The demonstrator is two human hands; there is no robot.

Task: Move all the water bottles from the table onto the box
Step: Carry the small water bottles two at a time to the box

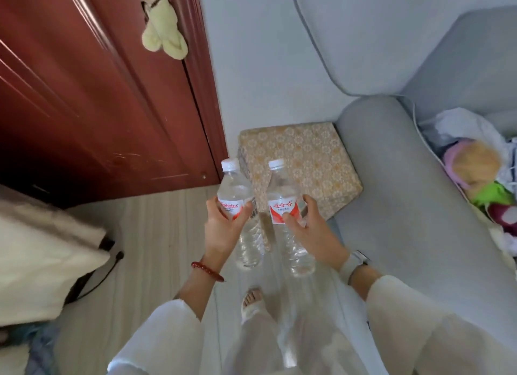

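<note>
L hand (223, 229) closed on left water bottle (240, 206) | R hand (305, 223) closed on right water bottle (285, 209) | box (302, 162) just beyond hands | risk: bottles tipped if set near box edge, or knocked together

Bare top on the box (300, 162), open from the front; hemmed by the sofa arm (405, 178) on the right (touching) and the door (98, 94) just left.

Two clear plastic water bottles with white caps and red-white labels, one left (237, 204) and one right (284, 204), hang near-upright before the floral-patterned beige box (302, 162).
</note>
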